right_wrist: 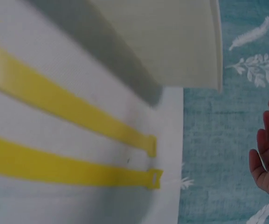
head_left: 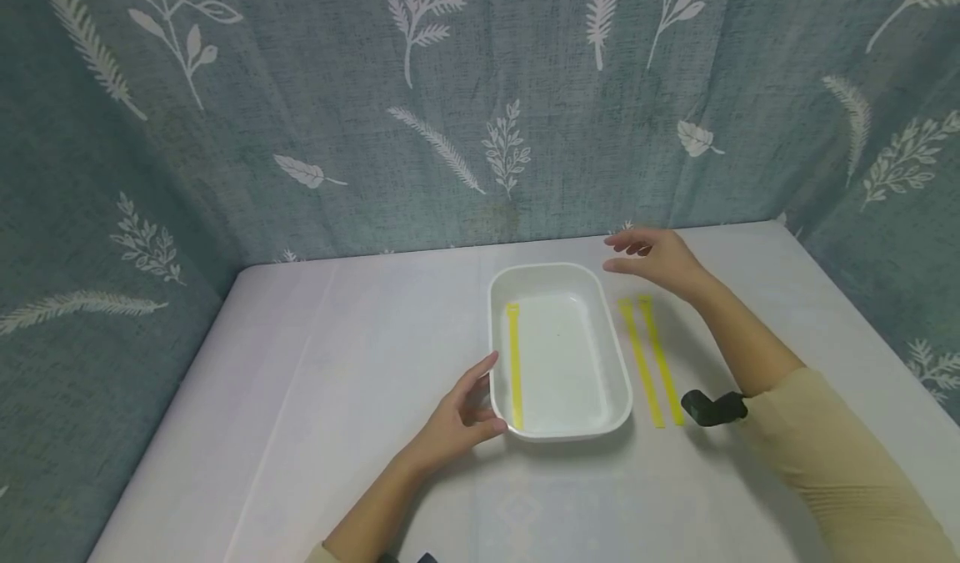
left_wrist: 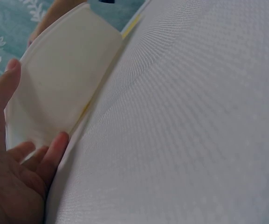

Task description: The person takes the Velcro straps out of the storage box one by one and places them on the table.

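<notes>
Strips [head_left: 662, 361], two yellow, lie lengthwise just right of the white tray [head_left: 566, 354], nearer the right hand [head_left: 660, 258], its empty grip parted by the tray's far-right corner; left hand [head_left: 450, 425], spread, touches its left side.

Tray [head_left: 561, 354] on table [head_left: 375, 371], one strip [head_left: 515, 371] inside along its left side. Two loose strips [head_left: 662, 361] right of tray; curtain [head_left: 337, 104] behind table.

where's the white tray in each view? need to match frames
Head: white tray just right of centre, left hand at its left side.
Left wrist: upper left.
Right wrist: top centre, cut off by the frame.
Shared landmark: leaf-print curtain.
</notes>
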`<state>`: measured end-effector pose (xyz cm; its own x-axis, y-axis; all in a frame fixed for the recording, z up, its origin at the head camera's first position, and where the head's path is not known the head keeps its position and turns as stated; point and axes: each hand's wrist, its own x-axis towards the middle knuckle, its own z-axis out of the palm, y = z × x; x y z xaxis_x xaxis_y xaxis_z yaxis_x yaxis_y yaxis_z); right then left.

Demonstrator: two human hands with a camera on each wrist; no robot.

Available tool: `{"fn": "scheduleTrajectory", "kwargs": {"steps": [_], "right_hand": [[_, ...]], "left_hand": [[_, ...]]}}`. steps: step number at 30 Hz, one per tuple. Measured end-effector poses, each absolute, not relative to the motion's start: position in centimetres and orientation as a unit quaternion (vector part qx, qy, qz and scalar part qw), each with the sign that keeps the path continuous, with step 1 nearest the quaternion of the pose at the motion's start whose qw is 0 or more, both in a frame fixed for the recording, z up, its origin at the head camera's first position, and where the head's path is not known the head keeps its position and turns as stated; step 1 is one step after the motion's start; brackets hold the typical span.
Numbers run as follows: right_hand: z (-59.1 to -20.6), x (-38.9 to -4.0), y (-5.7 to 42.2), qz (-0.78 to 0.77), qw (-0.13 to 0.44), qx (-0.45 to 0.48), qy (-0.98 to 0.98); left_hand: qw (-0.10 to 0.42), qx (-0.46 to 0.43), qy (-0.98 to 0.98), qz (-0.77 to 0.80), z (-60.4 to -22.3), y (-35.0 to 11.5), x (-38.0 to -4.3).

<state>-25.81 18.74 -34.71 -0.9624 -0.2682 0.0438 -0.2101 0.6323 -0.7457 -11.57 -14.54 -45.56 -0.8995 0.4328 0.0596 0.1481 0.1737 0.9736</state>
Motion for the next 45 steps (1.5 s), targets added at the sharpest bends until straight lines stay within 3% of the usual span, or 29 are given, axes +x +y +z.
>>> {"fn": "scheduleTrajectory", "kwargs": {"steps": [25,45], "right_hand": [[-32.4,-26.2,13.9,-0.445,0.017,-0.171,0.879],[-33.6,-26.8,10.0,-0.501,0.023,-0.211,0.839]], "left_hand": [[0.114,0.21,0.742,0.626,-45.6,-14.7,-11.6],[0.121,0.203,0.741,0.629,-45.9,-14.7,-11.6]]}}
